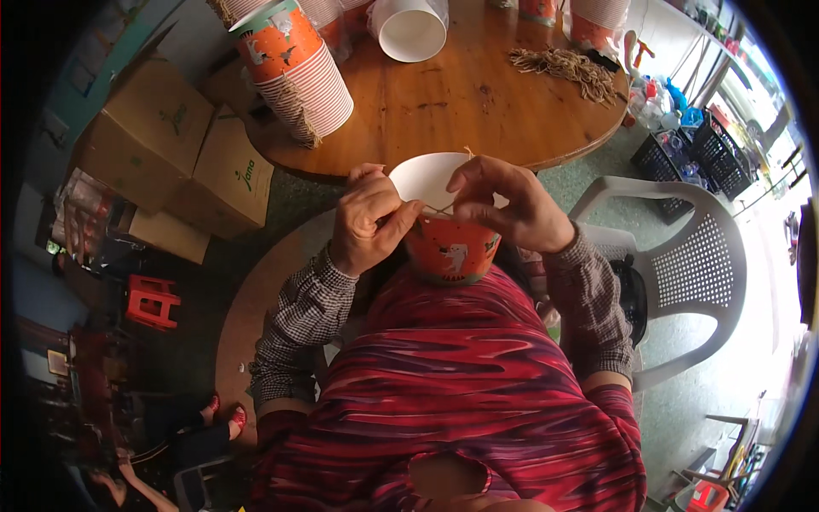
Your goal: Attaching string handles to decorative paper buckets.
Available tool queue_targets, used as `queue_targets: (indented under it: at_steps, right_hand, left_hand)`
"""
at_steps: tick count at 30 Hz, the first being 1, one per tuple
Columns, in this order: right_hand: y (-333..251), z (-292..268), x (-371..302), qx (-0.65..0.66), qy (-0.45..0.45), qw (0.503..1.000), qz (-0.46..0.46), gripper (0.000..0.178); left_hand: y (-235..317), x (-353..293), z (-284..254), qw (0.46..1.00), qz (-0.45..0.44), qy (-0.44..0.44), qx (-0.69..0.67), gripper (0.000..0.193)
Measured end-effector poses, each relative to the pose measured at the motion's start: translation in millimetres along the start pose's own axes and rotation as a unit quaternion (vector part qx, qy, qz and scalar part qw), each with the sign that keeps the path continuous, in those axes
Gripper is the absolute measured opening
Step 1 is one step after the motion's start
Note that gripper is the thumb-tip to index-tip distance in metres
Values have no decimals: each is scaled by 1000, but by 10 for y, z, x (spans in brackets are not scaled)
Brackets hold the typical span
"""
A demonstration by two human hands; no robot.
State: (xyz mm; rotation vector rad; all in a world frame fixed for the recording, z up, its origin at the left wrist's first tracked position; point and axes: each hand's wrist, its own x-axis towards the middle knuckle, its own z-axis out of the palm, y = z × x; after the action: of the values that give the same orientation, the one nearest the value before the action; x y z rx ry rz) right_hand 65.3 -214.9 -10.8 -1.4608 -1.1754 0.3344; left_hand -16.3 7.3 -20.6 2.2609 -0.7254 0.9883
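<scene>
An orange paper bucket [452,247] with a white inside and small printed figures rests against my lap, its mouth tipped toward the table. Across its near rim runs a thin tan cord [438,210]. My left hand [368,218] pinches one end of that cord between thumb and forefinger at the rim's left side. On the right side, my right hand [510,203] curls over the rim, thumb and fingers closing on the cord there. A short cord end sticks up at the bucket's far rim.
On the round wooden table [444,115] are a tilted stack of nested buckets [305,98], a white bucket [412,34] lying on its side and a bundle of cords [570,72]. Cardboard boxes [230,175] stand left; a plastic armchair [725,256] and black crates [661,158] stand right.
</scene>
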Motion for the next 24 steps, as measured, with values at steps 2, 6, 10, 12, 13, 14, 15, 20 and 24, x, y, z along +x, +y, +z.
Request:
queue_targets:
  at_steps: [2,6,10,12,13,14,15,20,24]
  right_hand:
    - [-29,-17,13,9,-31,999,-16,25]
    - [56,58,36,162,-66,984,24,28]
    - [37,104,108,244,-37,968,42,24]
    - [1,114,151,233,-26,971,47,22]
    - [-12,124,172,223,-14,973,52,21]
    - [-21,127,199,219,-16,975,42,18]
    - [-32,126,221,218,-16,975,42,18]
    - [-149,124,287,104,25,991,78,15]
    - [-219,153,364,-3,30,1000,7,16]
  left_hand:
    - [-4,-6,-35,1000,0,-6,13,22]
    - [-37,-24,-63,992,-63,34,-101,12]
    - [92,62,-114,993,-63,31,-95,10]
    - [110,45,-101,989,-78,-24,-121,18]
    - [142,41,-89,983,-101,-55,-142,21]
    - [91,22,-25,990,-59,-38,-119,26]
    - [79,-13,17,990,-57,-37,-120,26]
    - [100,-29,98,934,-229,0,-273,15]
    - [127,79,-2,908,-281,-29,-309,11]
